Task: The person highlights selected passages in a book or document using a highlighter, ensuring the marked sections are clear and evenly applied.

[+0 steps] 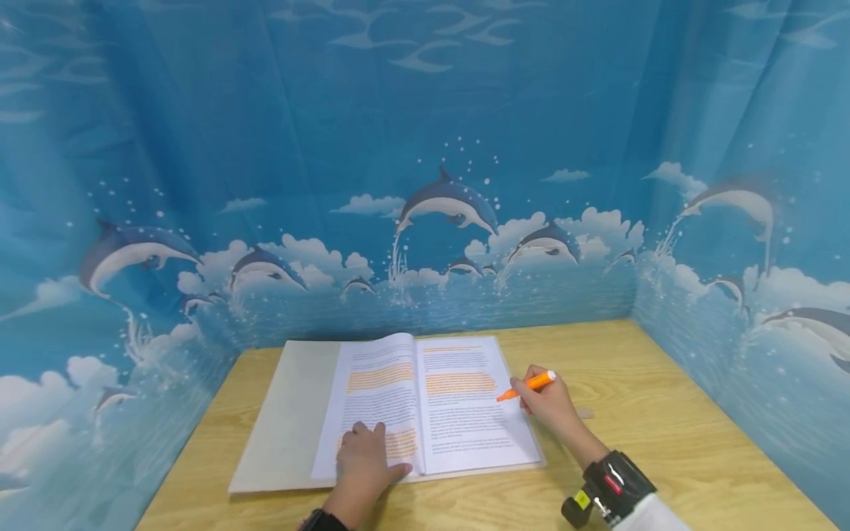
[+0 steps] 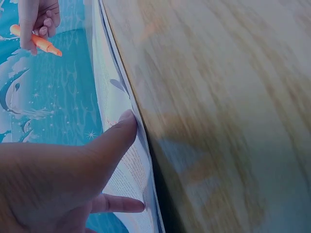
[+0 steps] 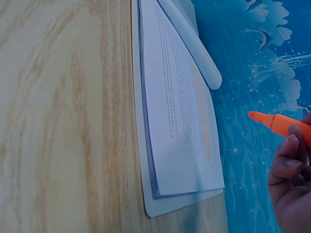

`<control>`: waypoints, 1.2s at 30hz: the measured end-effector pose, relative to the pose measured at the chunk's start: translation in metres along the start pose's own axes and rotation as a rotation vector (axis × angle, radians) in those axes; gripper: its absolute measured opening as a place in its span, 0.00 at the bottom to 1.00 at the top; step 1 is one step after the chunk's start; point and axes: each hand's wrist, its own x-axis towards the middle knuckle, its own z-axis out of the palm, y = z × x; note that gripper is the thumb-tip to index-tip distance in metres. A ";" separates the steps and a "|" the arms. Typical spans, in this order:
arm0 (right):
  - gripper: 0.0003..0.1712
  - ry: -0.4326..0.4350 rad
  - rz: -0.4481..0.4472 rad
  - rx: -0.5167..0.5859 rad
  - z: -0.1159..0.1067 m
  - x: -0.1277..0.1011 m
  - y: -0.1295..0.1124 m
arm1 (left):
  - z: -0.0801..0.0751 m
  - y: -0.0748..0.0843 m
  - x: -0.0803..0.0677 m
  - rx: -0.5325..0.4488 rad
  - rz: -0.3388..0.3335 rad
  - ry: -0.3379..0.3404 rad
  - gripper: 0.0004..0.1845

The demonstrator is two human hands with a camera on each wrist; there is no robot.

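Observation:
An open booklet (image 1: 425,402) with printed text and orange highlighted bands lies on the wooden table (image 1: 664,442). My left hand (image 1: 367,461) rests flat on the lower left page, fingers straight, near the spine; its thumb (image 2: 114,141) presses the page edge. My right hand (image 1: 547,405) holds an orange highlighter (image 1: 527,386) just off the right page's edge, tip pointing at the page. The highlighter (image 3: 279,124) hovers above the page (image 3: 180,111) in the right wrist view, and the left wrist view shows the highlighter (image 2: 36,41) too.
A blue dolphin-print curtain (image 1: 425,184) walls the table at the back and both sides. A grey cover sheet (image 1: 285,413) spreads left of the pages. A small pale object (image 1: 584,413) lies by the right hand. Bare wood stretches to the right.

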 end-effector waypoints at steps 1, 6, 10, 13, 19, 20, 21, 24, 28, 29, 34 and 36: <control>0.18 0.000 0.001 0.000 0.000 0.000 0.000 | 0.000 0.000 0.000 0.009 -0.003 -0.006 0.45; 0.18 0.000 0.007 0.007 0.000 -0.001 -0.001 | -0.001 0.002 -0.002 0.021 0.029 0.023 0.42; 0.18 -0.004 -0.007 -0.004 0.001 -0.001 -0.001 | 0.002 0.002 -0.003 0.010 0.076 0.045 0.42; 0.18 -0.008 -0.015 -0.005 0.001 -0.001 0.000 | 0.005 0.002 -0.003 -0.013 0.101 0.043 0.40; 0.18 -0.005 -0.004 -0.005 0.001 -0.001 0.000 | 0.014 0.000 -0.005 -0.081 0.169 0.016 0.34; 0.18 -0.004 -0.004 -0.006 0.001 -0.001 0.000 | 0.015 0.000 -0.006 -0.084 0.177 0.012 0.33; 0.18 -0.004 -0.004 -0.009 0.001 -0.001 0.000 | 0.015 0.000 -0.007 -0.085 0.185 0.011 0.32; 0.18 -0.005 -0.005 -0.010 0.001 -0.002 0.000 | 0.017 -0.001 -0.008 -0.082 0.200 0.011 0.31; 0.18 -0.007 -0.001 -0.016 0.001 -0.002 0.000 | 0.016 -0.002 -0.008 -0.108 0.195 -0.022 0.30; 0.18 -0.008 -0.002 -0.021 0.001 -0.002 0.000 | 0.015 -0.002 -0.008 -0.109 0.194 -0.032 0.30; 0.18 -0.003 0.009 -0.024 0.001 -0.002 0.001 | 0.013 -0.003 -0.009 -0.102 0.204 -0.062 0.29; 0.18 0.000 0.014 -0.020 0.001 -0.002 0.000 | 0.013 -0.004 -0.009 -0.095 0.217 -0.063 0.28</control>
